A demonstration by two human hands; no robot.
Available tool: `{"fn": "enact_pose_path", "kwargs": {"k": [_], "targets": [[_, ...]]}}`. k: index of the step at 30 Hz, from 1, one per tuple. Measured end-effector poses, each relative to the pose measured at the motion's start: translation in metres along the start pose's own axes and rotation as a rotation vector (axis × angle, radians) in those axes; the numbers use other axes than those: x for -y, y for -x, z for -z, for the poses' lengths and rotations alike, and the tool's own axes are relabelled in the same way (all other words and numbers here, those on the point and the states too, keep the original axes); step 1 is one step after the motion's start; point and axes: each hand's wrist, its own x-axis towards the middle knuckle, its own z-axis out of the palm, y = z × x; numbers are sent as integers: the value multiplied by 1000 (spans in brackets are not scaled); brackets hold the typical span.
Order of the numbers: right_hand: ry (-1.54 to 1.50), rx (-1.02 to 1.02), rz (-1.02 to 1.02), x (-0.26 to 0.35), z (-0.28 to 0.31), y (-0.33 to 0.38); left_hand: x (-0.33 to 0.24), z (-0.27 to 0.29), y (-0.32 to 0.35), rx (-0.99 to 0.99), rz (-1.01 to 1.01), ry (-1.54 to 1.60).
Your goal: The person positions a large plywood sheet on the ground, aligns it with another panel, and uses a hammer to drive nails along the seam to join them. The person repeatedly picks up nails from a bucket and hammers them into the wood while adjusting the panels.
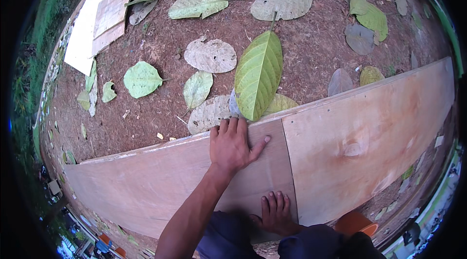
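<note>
Plywood point(155, 181) is being touched by the left hand point(230, 148) and right hand point(277, 214), both open, nothing grasped; the orange tub-like object point(351, 223) is being seen, interior hidden.

Two flat wooden panels meet at a thin dark seam point(291, 174), making one long strip that slants over reddish soil point(160, 123), its right end farther away. The left panel point(160, 181) is dull brown and fairly plain; the right panel point(374, 127) is paler — orange-tinged, with a round knot point(351, 148). The far edge looks rough — pale and layered along the left panel.
</note>
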Motion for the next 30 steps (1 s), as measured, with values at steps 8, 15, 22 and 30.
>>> {"fn": "enact_pose_path", "kwargs": {"k": [8,15,22,30], "targets": [[-32,39,3,-2,0,4,0,-2,1,25,15,-3],[-93,-43,-69,4,7,4,-2,-7,8,-118,1,9],[-371,-185,-133,0,-1,11,-22,-2,13,-15,149,4],[-656,-480,229,26,-2,133,4,-26,23,-370,-61,-102]]}}
